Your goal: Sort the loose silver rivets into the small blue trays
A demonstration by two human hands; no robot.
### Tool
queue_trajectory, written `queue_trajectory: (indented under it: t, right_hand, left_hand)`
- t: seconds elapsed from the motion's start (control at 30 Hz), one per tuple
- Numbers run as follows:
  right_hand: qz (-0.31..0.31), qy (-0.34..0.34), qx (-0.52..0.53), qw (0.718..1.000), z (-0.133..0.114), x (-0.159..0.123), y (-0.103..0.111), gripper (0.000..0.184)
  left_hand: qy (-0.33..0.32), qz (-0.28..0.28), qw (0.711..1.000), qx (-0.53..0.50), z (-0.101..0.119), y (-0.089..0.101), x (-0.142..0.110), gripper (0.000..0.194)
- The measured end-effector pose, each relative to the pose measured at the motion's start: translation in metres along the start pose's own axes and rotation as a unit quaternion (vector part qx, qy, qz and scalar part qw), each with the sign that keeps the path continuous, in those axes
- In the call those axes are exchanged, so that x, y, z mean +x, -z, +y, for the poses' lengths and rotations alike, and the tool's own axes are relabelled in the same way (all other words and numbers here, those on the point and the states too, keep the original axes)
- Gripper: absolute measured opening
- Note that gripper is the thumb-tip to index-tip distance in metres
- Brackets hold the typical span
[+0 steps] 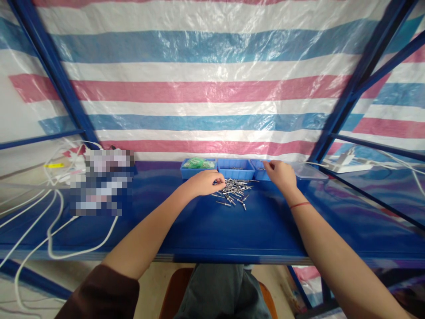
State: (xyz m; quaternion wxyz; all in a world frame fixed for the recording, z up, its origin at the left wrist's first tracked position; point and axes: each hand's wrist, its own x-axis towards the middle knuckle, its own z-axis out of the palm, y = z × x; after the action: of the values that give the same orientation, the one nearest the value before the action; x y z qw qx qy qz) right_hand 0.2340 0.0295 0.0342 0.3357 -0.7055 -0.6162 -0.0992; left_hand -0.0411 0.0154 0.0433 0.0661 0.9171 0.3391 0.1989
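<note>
A loose pile of silver blind rivets (234,188) lies on the blue table. Over its left edge is my left hand (206,182), fingers curled with the tips close to the rivets; what they hold, if anything, is too small to make out. My right hand (281,176) is above the right blue bin (260,173), thumb and fingers pinched together, and whatever is between them is hidden. Beside that bin stands the middle blue bin (235,173), with a few small metal pieces in it. The left blue bin (198,173) contains green and clear plastic bags.
Right of the bins lies a clear plastic lid or tray (310,172). White cables (59,230) loop over the table's left side near a blurred-out patch. A white power strip (348,164) sits at the right, behind blue frame bars (338,119).
</note>
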Motion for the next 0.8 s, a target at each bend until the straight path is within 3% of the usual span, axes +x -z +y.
queue_trajectory:
  t: [0.13,0.27,0.4,0.53,0.67,0.8]
  right_hand:
    - [-0.001,0.005,-0.021,1.000,0.000,0.000,0.004,0.043]
    - [-0.045,0.111,0.021,0.993,-0.018,-0.006,0.005,0.035]
    - [-0.166,0.215,0.146,0.951,-0.039,-0.018,0.003,0.025]
    - [-0.256,0.233,0.278,0.896,-0.055,-0.031,-0.003,0.020]
    - [-0.249,0.217,0.361,0.873,-0.060,-0.035,-0.006,0.021]
    - [-0.246,0.175,0.420,0.856,-0.062,-0.036,-0.004,0.026]
  left_hand:
    - [0.057,-0.137,0.988,-0.036,-0.005,0.010,-0.004,0.028]
    - [0.059,-0.199,0.977,-0.041,-0.009,0.007,-0.005,0.017]
    - [0.032,-0.167,0.983,-0.075,-0.012,0.001,-0.002,0.014]
    - [0.041,-0.045,0.979,-0.192,-0.013,-0.012,0.004,0.024]
    - [0.057,-0.012,0.946,-0.320,-0.010,-0.029,0.011,0.028]
    - [0.070,-0.015,0.929,-0.364,-0.005,-0.035,0.013,0.024]
